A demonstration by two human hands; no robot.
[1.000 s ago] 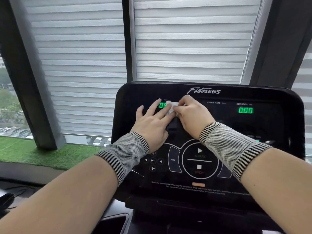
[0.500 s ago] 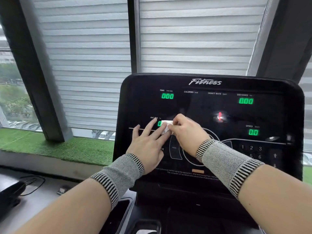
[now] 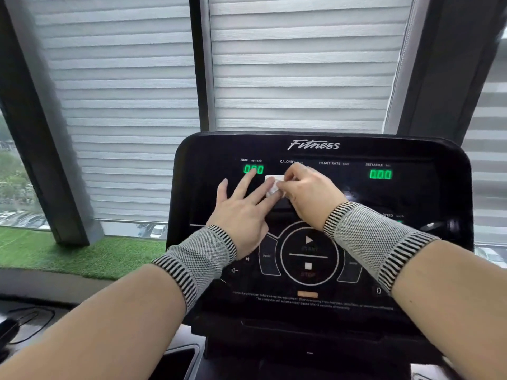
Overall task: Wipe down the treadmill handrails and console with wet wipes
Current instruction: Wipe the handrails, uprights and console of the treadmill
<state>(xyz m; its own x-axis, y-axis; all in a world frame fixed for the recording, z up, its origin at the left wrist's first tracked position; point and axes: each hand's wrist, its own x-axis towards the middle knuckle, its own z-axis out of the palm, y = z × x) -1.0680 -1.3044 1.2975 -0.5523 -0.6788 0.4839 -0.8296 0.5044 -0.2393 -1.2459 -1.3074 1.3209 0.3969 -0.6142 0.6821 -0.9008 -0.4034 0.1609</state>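
The black treadmill console (image 3: 411, 149) fills the middle of the head view, with green readouts lit and a round start/stop pad below. A small folded white wet wipe (image 3: 273, 185) lies pressed on the console face near the TIME readout. My right hand (image 3: 310, 193) pinches the wipe between thumb and fingers. My left hand (image 3: 241, 207) lies flat on the console with fingers spread, its fingertips resting on the wipe's lower left edge. Both wrists wear grey knitted bands. No handrail is in view.
Behind the console hang white striped blinds with dark window posts (image 3: 41, 149). A strip of green artificial grass (image 3: 82, 256) runs along the sill at left. A dark cable (image 3: 30, 319) and a recessed tray (image 3: 178, 360) lie at lower left.
Both hands and the wipe went down the console's left side from the TIME readout to the INCLINE readout, then came back up to just right of TIME.
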